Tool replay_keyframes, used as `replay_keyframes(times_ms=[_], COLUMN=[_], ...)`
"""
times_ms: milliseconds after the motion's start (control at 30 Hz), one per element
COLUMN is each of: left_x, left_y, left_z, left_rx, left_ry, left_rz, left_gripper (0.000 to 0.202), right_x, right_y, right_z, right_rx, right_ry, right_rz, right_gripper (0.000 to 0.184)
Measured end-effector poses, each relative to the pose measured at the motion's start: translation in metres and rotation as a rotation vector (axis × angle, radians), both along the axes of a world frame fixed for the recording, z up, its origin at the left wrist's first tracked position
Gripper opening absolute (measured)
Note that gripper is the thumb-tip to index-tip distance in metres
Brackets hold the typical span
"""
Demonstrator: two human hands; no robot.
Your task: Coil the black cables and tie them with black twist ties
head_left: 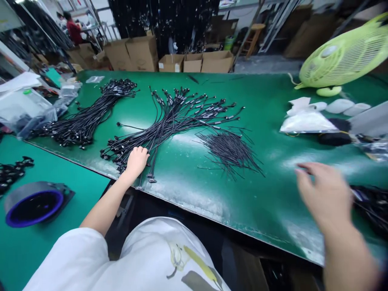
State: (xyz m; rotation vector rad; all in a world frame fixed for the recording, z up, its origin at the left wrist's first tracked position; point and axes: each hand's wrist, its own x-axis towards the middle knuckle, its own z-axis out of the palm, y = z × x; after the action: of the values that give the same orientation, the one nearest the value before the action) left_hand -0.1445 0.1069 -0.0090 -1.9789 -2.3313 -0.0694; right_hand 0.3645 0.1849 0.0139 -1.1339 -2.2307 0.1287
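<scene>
My left hand rests at the near end of a spread bundle of black cables, its fingers curled over some of them. Small connectors show at both ends of these cables, and a few plugs lie by the table's front edge. Farther right, my right hand is above the green table, blurred by motion. Its thumb and forefinger are slightly apart, with nothing visible between them; the other fingers are hidden. Between the hands lies a loose pile of thin black strips, perhaps cable ties.
Another black cable bundle lies at the left. A green fan stands at the back right, near white rolls and a white packet. More dark cables sit at the right edge. A purple-rimmed round object is at the lower left.
</scene>
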Motion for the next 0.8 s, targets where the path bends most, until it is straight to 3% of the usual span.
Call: replay_keyframes(times_ms=[67, 200, 300, 400, 500, 567, 633, 733, 800], left_x=[-0.002, 0.004, 0.015, 0.033, 0.047, 0.044, 0.031, 0.0, -0.016], left_y=[0.004, 0.007, 0.004, -0.017, -0.058, -0.087, -0.11, -0.122, -0.122], left_z=[-0.004, 0.0, 0.019, 0.052, 0.084, 0.093, 0.089, 0.067, 0.052], left_rx=[0.006, 0.064, 0.212, 0.274, 0.017, -0.133, -0.201, -0.114, -0.007], left_ry=[-0.003, -0.073, -0.226, -0.743, -1.291, -1.478, -1.569, -1.651, -1.767], left_rz=[-0.03, -0.07, -0.084, -0.13, -0.223, -0.283, -0.237, -0.015, 0.098], left_gripper=[0.026, 0.023, 0.025, 0.029, 0.037, 0.041, 0.042, 0.031, 0.025], right_x=[-0.04, -0.146, -0.218, -0.275, -0.321, -0.338, -0.337, -0.3, -0.263], right_y=[0.004, 0.005, -0.005, -0.005, 0.023, 0.057, 0.095, 0.135, 0.144], right_z=[-0.011, -0.017, -0.004, 0.015, 0.03, 0.042, 0.061, 0.102, 0.129], right_rx=[0.001, -0.151, -0.097, 0.036, 0.044, 0.01, 0.028, 0.132, 0.184], right_ry=[0.015, -0.135, -0.182, -0.107, -0.118, -0.129, -0.056, 0.118, 0.128], right_rz=[-0.078, 0.266, 0.398, 0.442, 0.478, 0.434, 0.285, 0.009, -0.047], right_gripper=[0.024, 0.024, 0.029, 0.049, 0.035, 0.014, 0.023, 0.035, 0.031])
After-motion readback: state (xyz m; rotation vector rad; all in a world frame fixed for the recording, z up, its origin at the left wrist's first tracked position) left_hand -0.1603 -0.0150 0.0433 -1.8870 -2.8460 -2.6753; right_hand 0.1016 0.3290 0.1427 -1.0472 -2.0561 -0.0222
